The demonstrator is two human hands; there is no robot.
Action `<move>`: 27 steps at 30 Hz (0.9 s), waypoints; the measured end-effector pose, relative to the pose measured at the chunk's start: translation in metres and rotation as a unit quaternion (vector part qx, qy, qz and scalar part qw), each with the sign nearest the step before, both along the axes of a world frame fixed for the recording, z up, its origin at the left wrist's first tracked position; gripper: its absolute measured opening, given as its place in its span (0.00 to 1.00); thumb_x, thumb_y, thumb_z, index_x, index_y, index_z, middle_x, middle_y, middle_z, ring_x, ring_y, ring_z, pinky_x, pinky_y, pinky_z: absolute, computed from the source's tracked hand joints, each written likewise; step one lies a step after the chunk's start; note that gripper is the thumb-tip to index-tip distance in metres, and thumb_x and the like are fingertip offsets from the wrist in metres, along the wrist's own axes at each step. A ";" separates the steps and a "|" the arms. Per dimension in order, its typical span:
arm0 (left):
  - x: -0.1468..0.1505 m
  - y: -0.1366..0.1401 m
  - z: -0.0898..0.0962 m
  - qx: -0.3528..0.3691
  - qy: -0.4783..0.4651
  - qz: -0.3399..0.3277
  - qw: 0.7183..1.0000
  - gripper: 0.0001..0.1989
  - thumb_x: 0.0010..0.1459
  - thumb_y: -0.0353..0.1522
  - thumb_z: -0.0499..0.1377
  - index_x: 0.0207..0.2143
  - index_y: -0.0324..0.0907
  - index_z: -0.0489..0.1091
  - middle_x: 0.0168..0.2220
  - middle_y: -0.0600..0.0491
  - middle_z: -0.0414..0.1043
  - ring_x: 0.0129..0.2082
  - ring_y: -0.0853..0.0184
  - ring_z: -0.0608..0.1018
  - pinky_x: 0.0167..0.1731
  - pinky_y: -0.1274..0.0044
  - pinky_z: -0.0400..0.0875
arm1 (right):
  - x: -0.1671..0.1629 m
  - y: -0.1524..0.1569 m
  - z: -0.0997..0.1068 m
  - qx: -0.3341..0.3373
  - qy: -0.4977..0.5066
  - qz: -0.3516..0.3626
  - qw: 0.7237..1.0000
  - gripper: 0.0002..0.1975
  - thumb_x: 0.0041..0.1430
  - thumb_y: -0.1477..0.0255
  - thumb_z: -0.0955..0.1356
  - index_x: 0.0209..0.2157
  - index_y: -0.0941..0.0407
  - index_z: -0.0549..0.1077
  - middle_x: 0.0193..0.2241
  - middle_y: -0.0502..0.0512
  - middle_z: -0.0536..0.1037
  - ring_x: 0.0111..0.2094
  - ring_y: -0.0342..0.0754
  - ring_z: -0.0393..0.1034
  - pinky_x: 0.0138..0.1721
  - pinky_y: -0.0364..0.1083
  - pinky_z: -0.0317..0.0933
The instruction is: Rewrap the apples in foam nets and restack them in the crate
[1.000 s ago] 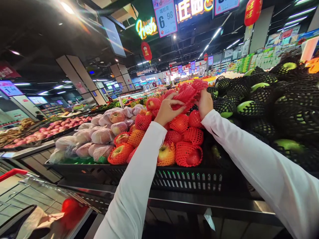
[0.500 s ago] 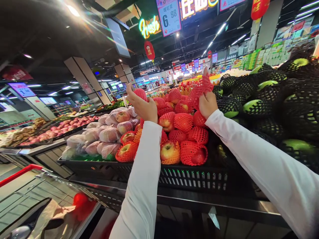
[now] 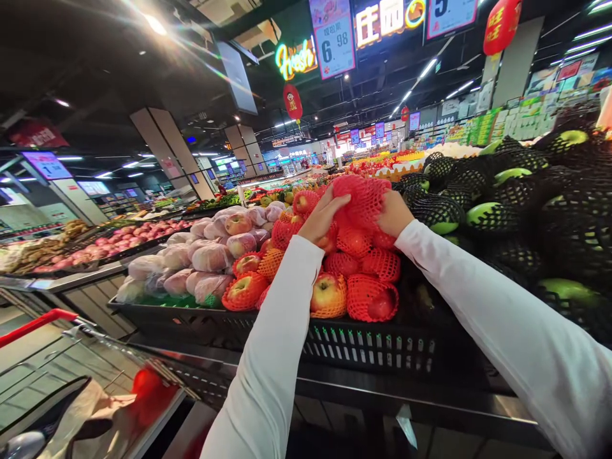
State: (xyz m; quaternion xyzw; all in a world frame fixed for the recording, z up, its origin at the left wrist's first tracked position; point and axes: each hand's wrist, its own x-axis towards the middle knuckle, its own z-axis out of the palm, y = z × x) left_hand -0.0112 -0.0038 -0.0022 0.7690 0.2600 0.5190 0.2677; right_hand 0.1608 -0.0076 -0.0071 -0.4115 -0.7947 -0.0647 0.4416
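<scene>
My left hand (image 3: pixel 325 215) is curled around a red apple (image 3: pixel 347 187), with its thumb across the near side. Held against the apple's right side is a red foam net sleeve (image 3: pixel 370 203), and my right hand (image 3: pixel 394 214) is closed on that sleeve's right end. How far the net reaches over the apple I cannot tell. Both hands are above a pile of apples in red and orange foam nets (image 3: pixel 354 242), which fills a black slotted crate (image 3: pixel 368 341).
Plastic-wrapped apples (image 3: pixel 210 257) lie to the left in the same display. Green fruit in black nets (image 3: pixel 492 217) is heaped to the right, near my right sleeve. A shopping cart with a red handle (image 3: pixel 38 326) stands at lower left, holding a bag (image 3: pixel 90 414).
My left hand has moved right with the apple. My right hand has lowered the net sleeve, which stood upright in it before, so that apple and sleeve now meet.
</scene>
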 end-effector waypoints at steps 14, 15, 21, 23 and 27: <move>-0.046 -0.006 0.016 -0.123 0.530 0.277 0.792 0.43 0.41 0.44 0.65 0.59 0.38 0.61 0.55 0.38 0.72 0.49 0.54 0.78 0.44 0.72 0.70 | 0.016 -0.007 0.001 0.024 0.260 -0.235 0.936 0.12 0.52 0.78 0.64 0.37 0.60 0.77 0.39 0.65 0.78 0.45 0.60 0.72 0.50 0.53 0.63; -0.047 -0.004 0.016 -0.100 0.528 0.279 0.796 0.42 0.42 0.46 0.64 0.59 0.38 0.61 0.56 0.38 0.70 0.51 0.53 0.76 0.47 0.71 0.69 | 0.016 -0.007 0.002 0.016 0.260 -0.242 0.935 0.12 0.52 0.78 0.65 0.37 0.60 0.77 0.39 0.65 0.78 0.45 0.60 0.72 0.49 0.53 0.63; -0.060 0.000 0.019 -0.045 0.432 0.281 0.856 0.35 0.46 0.47 0.62 0.53 0.38 0.66 0.50 0.38 0.73 0.47 0.50 0.77 0.48 0.65 0.69 | 0.016 -0.009 0.005 0.012 0.274 -0.264 0.925 0.11 0.53 0.76 0.65 0.36 0.63 0.77 0.38 0.66 0.78 0.43 0.61 0.72 0.46 0.52 0.64; -0.061 -0.002 0.019 -0.017 0.362 0.310 0.879 0.33 0.45 0.46 0.64 0.51 0.39 0.67 0.44 0.39 0.75 0.43 0.50 0.78 0.46 0.63 0.69 | 0.016 -0.009 0.004 0.019 0.273 -0.265 0.925 0.10 0.52 0.77 0.65 0.34 0.63 0.77 0.37 0.66 0.78 0.41 0.60 0.72 0.45 0.53 0.64; -0.043 -0.002 0.014 0.097 0.171 0.359 0.912 0.32 0.42 0.40 0.69 0.49 0.43 0.65 0.44 0.42 0.73 0.46 0.51 0.75 0.49 0.62 0.68 | 0.017 -0.005 0.002 0.038 0.259 -0.264 0.928 0.10 0.53 0.74 0.64 0.34 0.62 0.76 0.36 0.67 0.77 0.42 0.61 0.71 0.47 0.55 0.63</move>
